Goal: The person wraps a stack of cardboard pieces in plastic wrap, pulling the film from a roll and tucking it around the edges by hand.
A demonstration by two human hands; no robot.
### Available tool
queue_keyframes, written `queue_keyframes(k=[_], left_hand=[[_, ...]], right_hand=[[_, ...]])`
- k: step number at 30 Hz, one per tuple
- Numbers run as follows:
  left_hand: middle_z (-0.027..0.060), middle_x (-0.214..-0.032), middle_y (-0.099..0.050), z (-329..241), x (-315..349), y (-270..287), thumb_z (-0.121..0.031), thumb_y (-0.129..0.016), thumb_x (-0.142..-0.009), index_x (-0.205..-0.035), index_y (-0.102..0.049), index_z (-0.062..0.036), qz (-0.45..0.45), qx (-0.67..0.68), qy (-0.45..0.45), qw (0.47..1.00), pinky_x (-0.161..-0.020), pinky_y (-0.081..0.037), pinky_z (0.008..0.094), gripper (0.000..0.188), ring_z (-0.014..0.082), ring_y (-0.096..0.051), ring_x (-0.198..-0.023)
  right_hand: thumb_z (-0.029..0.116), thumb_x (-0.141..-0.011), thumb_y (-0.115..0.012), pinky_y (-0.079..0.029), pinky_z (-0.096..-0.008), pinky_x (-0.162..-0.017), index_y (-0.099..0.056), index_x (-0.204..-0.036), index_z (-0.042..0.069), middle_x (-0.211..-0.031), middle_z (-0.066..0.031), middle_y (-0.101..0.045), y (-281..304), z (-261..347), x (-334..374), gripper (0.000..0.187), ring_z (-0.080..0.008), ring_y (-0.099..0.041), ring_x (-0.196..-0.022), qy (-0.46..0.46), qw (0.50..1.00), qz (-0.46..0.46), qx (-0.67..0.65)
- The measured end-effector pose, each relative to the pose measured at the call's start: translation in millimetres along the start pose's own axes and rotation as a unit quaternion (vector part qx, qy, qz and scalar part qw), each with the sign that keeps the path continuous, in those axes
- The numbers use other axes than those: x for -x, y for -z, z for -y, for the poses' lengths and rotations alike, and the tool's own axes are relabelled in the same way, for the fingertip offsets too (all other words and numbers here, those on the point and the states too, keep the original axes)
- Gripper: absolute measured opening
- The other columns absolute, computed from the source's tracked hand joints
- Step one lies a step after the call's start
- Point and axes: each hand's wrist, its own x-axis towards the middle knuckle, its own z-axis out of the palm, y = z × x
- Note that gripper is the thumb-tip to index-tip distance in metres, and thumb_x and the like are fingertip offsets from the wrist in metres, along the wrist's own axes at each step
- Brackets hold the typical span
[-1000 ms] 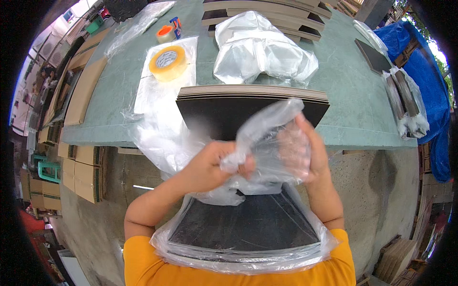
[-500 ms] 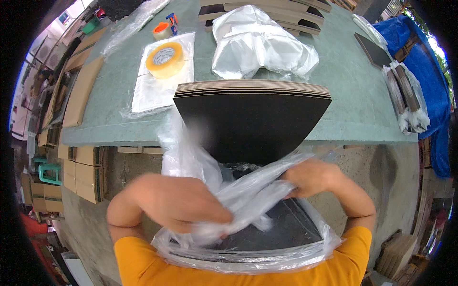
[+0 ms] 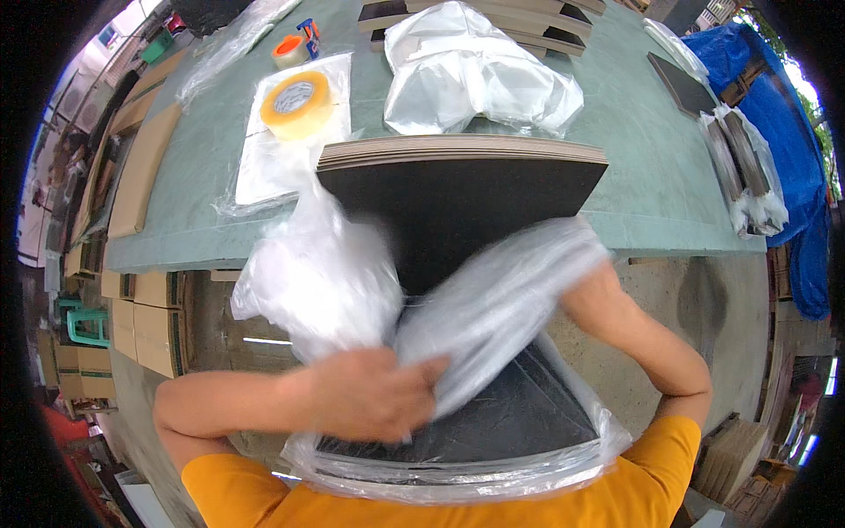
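A stack of black boards (image 3: 458,194) stands tilted against the table edge in front of me, its pale layered edges on top. Crumpled clear plastic film of a bag (image 3: 308,273) hangs around its left side, and a blurred fold crosses its lower front. My left hand (image 3: 374,396) is closed on this film near the middle, fingers curled. My right hand (image 3: 594,286) grips the fold's upper right end beside the boards, its fingertips hidden by the film. Nearest my body, the lower black surface (image 3: 510,409) lies under clear plastic.
On the green table (image 3: 642,194) lie a yellow tape roll (image 3: 297,104) on flat plastic bags (image 3: 251,172), an orange-cored tape roll (image 3: 290,51), a crumpled plastic bundle (image 3: 480,75) and stacked boards (image 3: 554,22). Wrapped boards (image 3: 744,163) rest at right; cartons (image 3: 145,330) stand left below.
My right hand has moved up and outward, drawing the film fold higher. My left hand has shifted slightly, its forearm now lower and more level. The film at left has puffed outward.
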Motion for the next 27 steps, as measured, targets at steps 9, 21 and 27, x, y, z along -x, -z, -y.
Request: queue_keyframes(k=[9,21,27], left_hand=[[0.0146,-0.073,-0.058,18,22,-37,-0.014,-0.063,-0.061,-0.078,-0.057,-0.0047,0.076,0.202,0.195,0.957,-0.061,-0.046,0.0404,0.020,0.0299,-0.058,-0.071],[0.0069,-0.101,-0.049,65,13,12,0.008,-0.055,-0.057,-0.114,-0.053,-0.0170,-0.362,-0.223,0.386,0.819,-0.053,-0.044,0.0268,0.062,0.0186,-0.051,-0.072],[0.0076,-0.088,-0.055,49,30,6,0.001,-0.057,-0.055,-0.098,-0.063,-0.0103,-0.436,-0.190,0.292,0.830,-0.060,-0.043,0.0263,0.045,0.0185,-0.051,-0.070]], right_hand=[[0.001,-0.064,-0.055,-0.045,-0.0316,-0.060,-0.056,-0.087,0.001,-0.076,-0.0106,-0.057,57,4,-24,0.023,-0.0207,-0.056,-0.064,-0.182,0.961,-0.146,-0.146],[-0.012,-0.059,-0.049,-0.042,-0.0351,-0.078,-0.054,-0.112,0.010,-0.105,-0.0132,-0.052,39,0,-26,0.058,-0.0293,-0.051,-0.092,-0.144,0.940,-0.275,0.143],[-0.010,-0.058,-0.058,-0.043,-0.0246,-0.064,-0.063,-0.093,0.005,-0.083,-0.0103,-0.057,51,-8,13,0.039,-0.0180,-0.055,-0.075,-0.129,0.928,-0.302,-0.176]])
